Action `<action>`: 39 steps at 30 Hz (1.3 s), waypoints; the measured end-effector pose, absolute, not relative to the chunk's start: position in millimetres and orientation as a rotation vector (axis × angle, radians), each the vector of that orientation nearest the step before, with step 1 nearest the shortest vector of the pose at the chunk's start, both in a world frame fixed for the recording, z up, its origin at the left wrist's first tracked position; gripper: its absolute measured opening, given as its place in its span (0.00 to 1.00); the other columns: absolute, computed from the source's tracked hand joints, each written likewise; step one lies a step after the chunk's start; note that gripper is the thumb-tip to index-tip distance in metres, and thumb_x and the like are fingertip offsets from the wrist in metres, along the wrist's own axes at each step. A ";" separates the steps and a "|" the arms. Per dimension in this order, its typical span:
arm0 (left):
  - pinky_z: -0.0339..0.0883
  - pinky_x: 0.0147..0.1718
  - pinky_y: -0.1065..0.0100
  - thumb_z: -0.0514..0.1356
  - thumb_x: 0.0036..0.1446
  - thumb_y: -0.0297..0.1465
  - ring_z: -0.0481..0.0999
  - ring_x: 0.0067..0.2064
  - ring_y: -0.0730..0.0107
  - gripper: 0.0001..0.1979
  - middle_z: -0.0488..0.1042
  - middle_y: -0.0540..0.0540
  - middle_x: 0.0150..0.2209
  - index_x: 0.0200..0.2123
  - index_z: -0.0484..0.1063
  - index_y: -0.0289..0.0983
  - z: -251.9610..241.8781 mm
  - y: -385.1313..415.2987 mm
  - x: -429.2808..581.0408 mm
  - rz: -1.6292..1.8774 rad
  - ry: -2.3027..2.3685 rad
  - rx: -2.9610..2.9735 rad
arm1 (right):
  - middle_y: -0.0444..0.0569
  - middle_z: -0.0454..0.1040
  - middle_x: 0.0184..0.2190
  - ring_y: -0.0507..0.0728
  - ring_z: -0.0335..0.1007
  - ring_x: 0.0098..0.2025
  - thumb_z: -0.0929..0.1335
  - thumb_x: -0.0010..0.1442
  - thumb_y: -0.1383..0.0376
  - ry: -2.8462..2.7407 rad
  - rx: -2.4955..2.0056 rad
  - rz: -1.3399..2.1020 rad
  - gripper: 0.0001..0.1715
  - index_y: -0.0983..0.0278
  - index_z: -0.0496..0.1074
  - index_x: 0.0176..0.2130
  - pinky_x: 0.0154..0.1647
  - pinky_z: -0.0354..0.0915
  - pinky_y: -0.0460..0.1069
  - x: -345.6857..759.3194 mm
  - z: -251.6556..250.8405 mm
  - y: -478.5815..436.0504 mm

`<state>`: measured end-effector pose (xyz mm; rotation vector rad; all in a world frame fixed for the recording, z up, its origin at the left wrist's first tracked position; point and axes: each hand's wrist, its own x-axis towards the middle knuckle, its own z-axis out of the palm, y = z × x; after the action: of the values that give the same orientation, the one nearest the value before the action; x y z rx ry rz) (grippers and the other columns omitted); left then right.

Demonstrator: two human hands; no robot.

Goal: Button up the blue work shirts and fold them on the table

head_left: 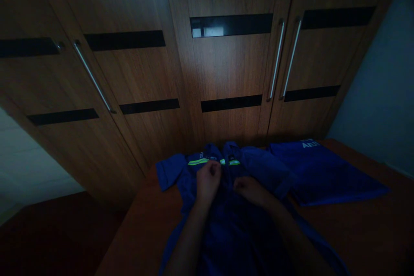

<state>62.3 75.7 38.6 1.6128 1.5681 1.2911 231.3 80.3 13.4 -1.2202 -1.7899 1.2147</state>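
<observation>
A dark blue work garment [223,228] lies spread on the table, its collar away from me and its sleeves out to the sides. Yellow-green and silver reflective bands [198,161] cross its chest. My left hand [208,180] is closed, thumb against curled fingers, at the front opening just below the band. Slightly lower and to the right, my right hand [249,189] is also closed, its fingertips at the other side of the opening. Both seem to pinch the garment's front edges, though the dim light hides exactly what lies between the fingers.
A folded blue cloth item [323,177] with white lettering lies on the right of the reddish-brown table [136,228]. Behind the table stands a tall wooden wardrobe [226,64] with dark strips and long metal handles. Walls flank it left and right.
</observation>
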 end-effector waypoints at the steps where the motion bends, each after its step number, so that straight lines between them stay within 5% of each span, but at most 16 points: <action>1: 0.63 0.37 0.69 0.57 0.53 0.31 0.75 0.37 0.64 0.05 0.77 0.47 0.30 0.30 0.74 0.40 41.1 79.1 62.1 1.306 1.601 1.626 | 0.42 0.72 0.19 0.53 0.65 0.26 0.64 0.39 0.68 -1.833 -1.212 1.202 0.07 0.62 0.72 0.18 0.29 0.56 0.46 231.4 14.5 79.2; 4: 0.62 0.43 0.66 0.59 0.49 0.25 0.74 0.40 0.61 0.05 0.77 0.45 0.30 0.26 0.73 0.40 41.4 90.3 63.8 1.236 1.680 1.695 | 0.42 0.74 0.19 0.53 0.67 0.26 0.64 0.39 0.70 -1.938 -1.197 1.218 0.09 0.61 0.73 0.18 0.28 0.56 0.46 234.2 16.1 77.0; 9: 0.61 0.35 0.67 0.61 0.42 0.20 0.74 0.32 0.61 0.09 0.73 0.46 0.22 0.18 0.69 0.39 27.2 96.7 69.9 0.986 1.716 1.827 | 0.40 0.69 0.12 0.51 0.63 0.17 0.65 0.40 0.69 -2.016 -1.243 1.331 0.09 0.62 0.72 0.15 0.20 0.54 0.45 243.0 16.8 74.8; 13: 0.58 0.33 0.68 0.60 0.48 0.24 0.73 0.31 0.62 0.07 0.73 0.47 0.23 0.22 0.70 0.40 21.8 89.2 71.8 0.940 1.721 1.874 | 0.45 0.68 0.11 0.54 0.65 0.17 0.62 0.53 0.60 -1.934 -1.368 1.196 0.22 0.61 0.69 0.13 0.22 0.57 0.47 241.2 25.4 73.9; 17: 0.57 0.32 0.69 0.58 0.51 0.25 0.72 0.31 0.64 0.06 0.72 0.48 0.24 0.23 0.70 0.40 24.1 82.6 71.6 0.994 1.713 1.843 | 0.50 0.75 0.26 0.58 0.70 0.31 0.64 0.55 0.52 -1.741 -1.418 0.851 0.19 0.62 0.74 0.27 0.35 0.61 0.50 222.6 27.7 75.5; 20: 0.57 0.31 0.70 0.59 0.47 0.22 0.71 0.29 0.66 0.06 0.72 0.49 0.23 0.23 0.70 0.39 26.7 82.6 70.1 1.070 1.667 1.773 | 0.50 0.75 0.34 0.58 0.69 0.37 0.70 0.46 0.60 -1.577 -1.244 0.805 0.17 0.62 0.75 0.38 0.44 0.61 0.51 206.6 18.5 77.8; 25: 0.58 0.27 0.72 0.61 0.47 0.29 0.70 0.26 0.70 0.02 0.70 0.52 0.22 0.25 0.69 0.38 33.2 87.7 63.5 1.255 1.529 1.533 | 0.47 0.76 0.31 0.57 0.70 0.32 0.64 0.45 0.67 -1.455 -1.148 0.976 0.22 0.63 0.75 0.41 0.37 0.65 0.50 206.5 14.3 78.9; 33: 0.63 0.27 0.73 0.63 0.45 0.37 0.72 0.26 0.73 0.13 0.75 0.48 0.26 0.32 0.69 0.36 46.3 82.8 60.8 1.479 1.297 1.160 | 0.47 0.79 0.31 0.59 0.74 0.34 0.63 0.39 0.68 -0.913 -0.657 1.622 0.25 0.62 0.78 0.38 0.34 0.68 0.50 219.7 40.9 74.2; 39: 0.60 0.25 0.75 0.64 0.44 0.33 0.70 0.24 0.75 0.11 0.73 0.52 0.23 0.33 0.71 0.36 42.8 81.4 68.7 1.568 1.264 1.089 | 0.49 0.79 0.34 0.61 0.74 0.40 0.70 0.49 0.58 -0.809 -0.736 1.560 0.16 0.62 0.77 0.38 0.39 0.69 0.52 214.8 38.3 72.8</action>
<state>68.7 81.4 42.8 1.0895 1.2641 1.5676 214.8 72.8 38.3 -0.7358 -0.8094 1.5603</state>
